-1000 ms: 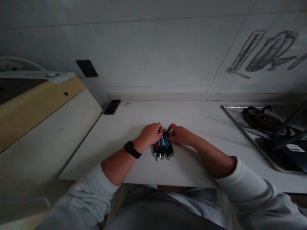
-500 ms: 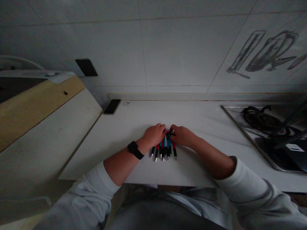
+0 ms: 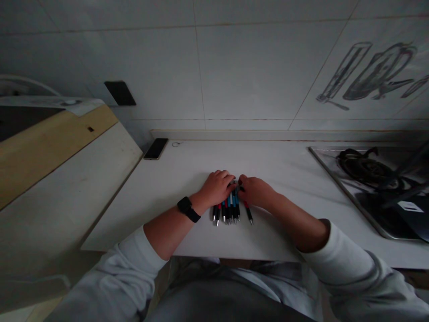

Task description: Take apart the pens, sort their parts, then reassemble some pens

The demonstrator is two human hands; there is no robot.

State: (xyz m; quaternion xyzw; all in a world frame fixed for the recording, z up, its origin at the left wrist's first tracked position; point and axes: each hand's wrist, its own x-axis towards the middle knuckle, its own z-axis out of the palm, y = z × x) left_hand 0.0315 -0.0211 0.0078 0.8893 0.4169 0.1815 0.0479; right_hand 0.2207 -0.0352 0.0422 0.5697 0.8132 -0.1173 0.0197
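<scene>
Several pens (image 3: pixel 229 212) with red, blue and white barrels and black grips lie side by side on the white counter (image 3: pixel 268 161), silver tips towards me. My left hand (image 3: pixel 219 187) is closed over the upper part of the row, its thumb across the pens; its palm hides the barrels on the left. My right hand (image 3: pixel 256 191), fingers bent in a pinch, is at the right end of the row. A red pen (image 3: pixel 248 212) with a black grip sticks out beneath it, tilted and a little apart from the others. The pens' upper ends are mostly hidden.
A phone (image 3: pixel 156 149) lies at the counter's back left, with a small ring (image 3: pixel 175 144) beside it. On the right is a gas stove (image 3: pixel 348 188) with a metal rim. A pale panel (image 3: pixel 77 179) borders the left side, and a tiled wall (image 3: pixel 241 76) stands behind.
The red pen's tip under my right hand has swung right, away from the row. The other pens lie closer together, and my left hand has shifted slightly over them.
</scene>
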